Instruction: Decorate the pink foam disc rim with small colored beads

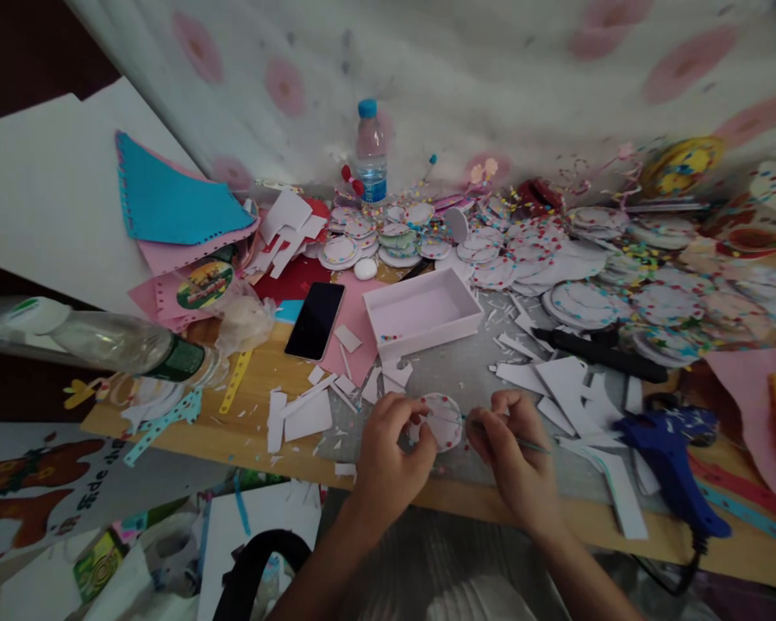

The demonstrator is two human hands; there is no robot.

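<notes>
My left hand [388,457] is closed around the left edge of a small round white disc [444,420] speckled with coloured dots, holding it just above the grey mat [453,371]. My right hand [514,453] sits right of the disc, fingers pinched on a thin tool [531,444] whose tip points at the disc's edge. Both hands rest near the table's front edge.
A white open box [423,312] and a black phone [315,320] lie behind the hands. Several decorated discs [556,259] cover the back right. A blue glue gun [669,448] lies right, a water bottle [371,151] stands at the back, and paper scraps [307,414] lie left.
</notes>
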